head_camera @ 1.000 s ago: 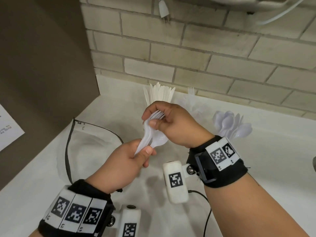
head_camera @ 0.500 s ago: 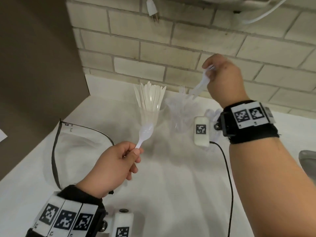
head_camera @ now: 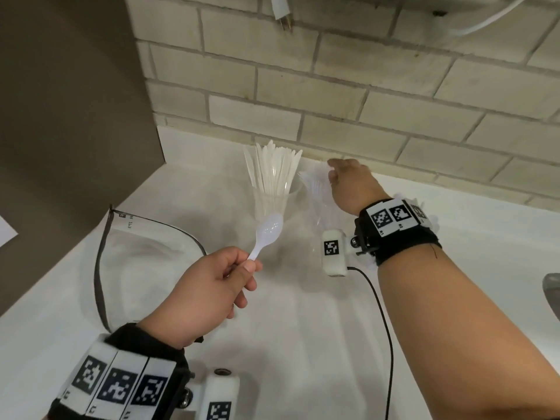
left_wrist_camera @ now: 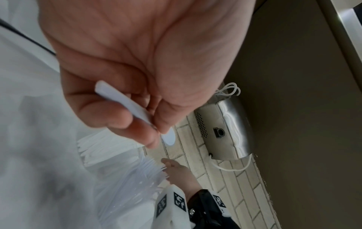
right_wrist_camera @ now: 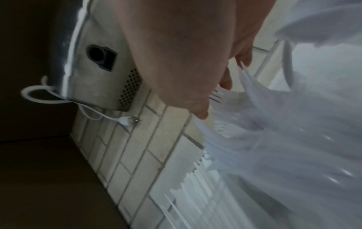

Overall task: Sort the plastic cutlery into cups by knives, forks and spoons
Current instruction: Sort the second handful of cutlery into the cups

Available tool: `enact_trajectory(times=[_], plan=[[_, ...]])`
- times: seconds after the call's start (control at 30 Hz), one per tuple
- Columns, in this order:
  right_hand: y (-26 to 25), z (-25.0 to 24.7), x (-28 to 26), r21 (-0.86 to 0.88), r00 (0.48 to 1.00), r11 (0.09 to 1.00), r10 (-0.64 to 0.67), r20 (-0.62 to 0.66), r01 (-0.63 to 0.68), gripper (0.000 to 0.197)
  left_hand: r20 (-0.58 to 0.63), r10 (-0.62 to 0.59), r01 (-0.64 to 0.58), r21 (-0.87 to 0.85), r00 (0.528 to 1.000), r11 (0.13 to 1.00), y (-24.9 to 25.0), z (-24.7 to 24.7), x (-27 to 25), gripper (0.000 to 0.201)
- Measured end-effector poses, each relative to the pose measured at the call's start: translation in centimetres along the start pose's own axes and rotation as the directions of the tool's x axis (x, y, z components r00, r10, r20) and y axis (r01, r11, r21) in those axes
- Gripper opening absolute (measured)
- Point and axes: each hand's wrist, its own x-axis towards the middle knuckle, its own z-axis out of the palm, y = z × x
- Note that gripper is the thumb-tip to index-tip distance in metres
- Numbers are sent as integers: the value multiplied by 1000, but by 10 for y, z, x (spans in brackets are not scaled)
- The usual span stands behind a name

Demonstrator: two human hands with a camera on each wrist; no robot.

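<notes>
Left hand (head_camera: 209,294) pinches spoon (head_camera: 268,234) | right hand (head_camera: 353,184) relaxed over forks (head_camera: 315,184) | white counter (head_camera: 303,344), brick wall (head_camera: 333,86)

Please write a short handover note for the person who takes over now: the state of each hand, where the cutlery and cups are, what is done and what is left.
Left hand: pinches one spoon by its handle, raised in front of the knife cup.
Right hand: at the fork cup, fingers among the fork tops; whether it grips a fork cannot be told.
Done: knives and forks stand in their cups by the brick wall.
Left: the held spoon belongs in the spoon cup, mostly hidden behind the right wrist.
</notes>
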Motion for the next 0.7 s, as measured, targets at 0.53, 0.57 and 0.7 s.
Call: enact_trajectory(times=[0.53,0.57,0.7], plan=[[-38,-7,-142,773,994,625,-66,-92,112,21,91,135,-139,32,987,990,9,26,-6,12],[-30,-15,-141,759,989,639,-16,-149,125,22,83,149,-155,65,985,986,7,24,-7,10],[16,-63,-130,516,837,839,152,-525,171,22,35,146,-150,129,989,980,1,10,-13,9]])
